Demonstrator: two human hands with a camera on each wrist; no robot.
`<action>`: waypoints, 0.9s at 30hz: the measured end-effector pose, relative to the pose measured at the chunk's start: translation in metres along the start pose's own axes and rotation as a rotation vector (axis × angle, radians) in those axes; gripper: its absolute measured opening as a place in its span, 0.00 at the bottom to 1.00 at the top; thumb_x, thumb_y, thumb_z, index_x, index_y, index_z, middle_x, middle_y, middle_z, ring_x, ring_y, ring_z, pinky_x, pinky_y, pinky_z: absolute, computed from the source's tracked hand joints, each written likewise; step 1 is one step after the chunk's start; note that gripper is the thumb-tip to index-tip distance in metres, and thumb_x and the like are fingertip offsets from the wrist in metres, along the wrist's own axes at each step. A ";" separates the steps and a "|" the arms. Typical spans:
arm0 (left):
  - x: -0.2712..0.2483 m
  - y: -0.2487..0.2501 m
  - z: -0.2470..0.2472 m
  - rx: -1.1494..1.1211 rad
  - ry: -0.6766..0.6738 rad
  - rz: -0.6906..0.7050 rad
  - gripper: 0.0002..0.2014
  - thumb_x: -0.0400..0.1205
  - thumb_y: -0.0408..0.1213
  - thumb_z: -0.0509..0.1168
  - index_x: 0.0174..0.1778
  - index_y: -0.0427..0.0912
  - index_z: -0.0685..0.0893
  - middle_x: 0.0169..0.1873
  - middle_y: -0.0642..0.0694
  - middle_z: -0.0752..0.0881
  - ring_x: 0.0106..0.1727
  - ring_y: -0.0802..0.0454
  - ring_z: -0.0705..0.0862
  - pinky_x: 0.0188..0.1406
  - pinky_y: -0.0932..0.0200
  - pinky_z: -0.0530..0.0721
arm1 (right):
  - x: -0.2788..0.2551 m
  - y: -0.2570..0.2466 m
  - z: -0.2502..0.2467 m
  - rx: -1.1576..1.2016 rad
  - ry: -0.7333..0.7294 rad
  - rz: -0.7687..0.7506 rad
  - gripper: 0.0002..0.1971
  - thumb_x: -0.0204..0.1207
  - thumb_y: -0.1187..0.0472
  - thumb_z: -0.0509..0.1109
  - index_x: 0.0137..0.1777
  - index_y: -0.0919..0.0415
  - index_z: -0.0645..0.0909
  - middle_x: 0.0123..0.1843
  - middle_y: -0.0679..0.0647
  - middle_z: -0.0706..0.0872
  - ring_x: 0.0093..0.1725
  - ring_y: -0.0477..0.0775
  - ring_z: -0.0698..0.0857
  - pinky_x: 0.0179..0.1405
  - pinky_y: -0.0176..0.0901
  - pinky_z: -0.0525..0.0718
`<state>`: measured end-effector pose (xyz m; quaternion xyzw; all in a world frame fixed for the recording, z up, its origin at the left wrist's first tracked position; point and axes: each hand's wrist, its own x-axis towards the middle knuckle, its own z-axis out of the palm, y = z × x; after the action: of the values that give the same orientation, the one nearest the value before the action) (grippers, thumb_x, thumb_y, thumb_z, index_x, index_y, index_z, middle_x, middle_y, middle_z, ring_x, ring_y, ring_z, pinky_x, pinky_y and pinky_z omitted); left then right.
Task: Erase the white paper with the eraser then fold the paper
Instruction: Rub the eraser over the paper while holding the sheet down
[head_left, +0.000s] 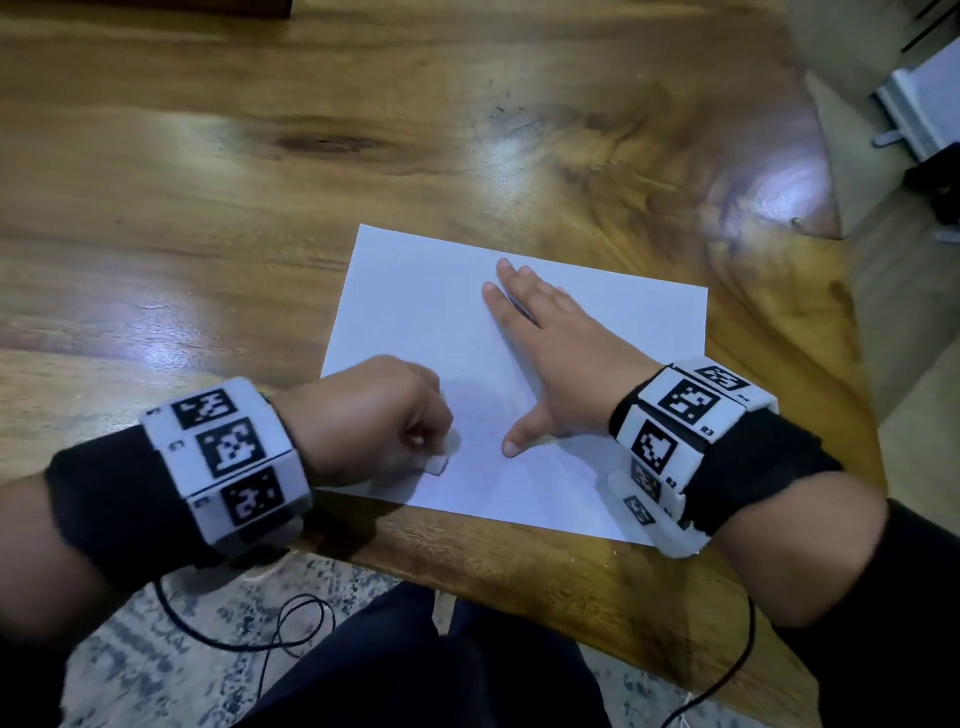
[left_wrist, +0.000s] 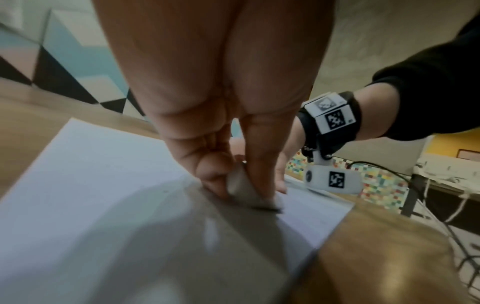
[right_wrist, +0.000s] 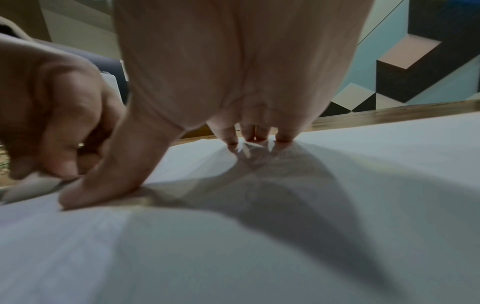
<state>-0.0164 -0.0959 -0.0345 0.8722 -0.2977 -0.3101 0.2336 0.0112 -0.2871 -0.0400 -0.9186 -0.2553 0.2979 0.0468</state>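
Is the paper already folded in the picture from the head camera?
No, the white paper lies flat and unfolded on the wooden table, with the right hand spread on it and the left hand holding the eraser.

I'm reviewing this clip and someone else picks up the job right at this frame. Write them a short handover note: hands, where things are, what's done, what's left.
Left hand: fingers curled round the white eraser, its end pressed on the paper near the near-left part of the sheet.
Right hand: open, laid flat on the paper, fingers and thumb spread, pinning it down.
The paper lies flat and unfolded on the wooden table, close to its near edge.
Done: eraser picked up and working on the sheet; no clear pencil marks can be made out, so how much is erased cannot be told.
Left: finish erasing, put the eraser down, fold the paper.
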 end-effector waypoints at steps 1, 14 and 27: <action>0.004 -0.001 -0.004 0.010 0.025 -0.013 0.13 0.65 0.46 0.63 0.31 0.41 0.87 0.34 0.42 0.85 0.37 0.46 0.83 0.31 0.71 0.69 | 0.000 0.000 0.000 -0.001 0.001 -0.002 0.70 0.56 0.35 0.79 0.82 0.60 0.31 0.82 0.56 0.26 0.82 0.53 0.30 0.80 0.44 0.34; 0.035 0.006 -0.007 0.061 0.234 -0.052 0.03 0.73 0.36 0.68 0.37 0.41 0.85 0.35 0.44 0.78 0.40 0.43 0.80 0.37 0.62 0.66 | 0.002 0.001 0.002 0.016 0.020 -0.005 0.70 0.56 0.36 0.80 0.82 0.60 0.31 0.82 0.56 0.26 0.82 0.52 0.30 0.79 0.44 0.33; 0.041 0.014 -0.006 0.174 0.293 -0.057 0.07 0.73 0.32 0.61 0.41 0.36 0.83 0.37 0.42 0.75 0.41 0.38 0.81 0.39 0.54 0.74 | 0.002 0.002 0.003 0.018 0.025 -0.009 0.70 0.56 0.36 0.79 0.82 0.59 0.31 0.82 0.55 0.26 0.81 0.52 0.29 0.81 0.45 0.34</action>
<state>0.0086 -0.1319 -0.0387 0.9330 -0.2615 -0.1592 0.1891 0.0123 -0.2878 -0.0438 -0.9207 -0.2562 0.2883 0.0594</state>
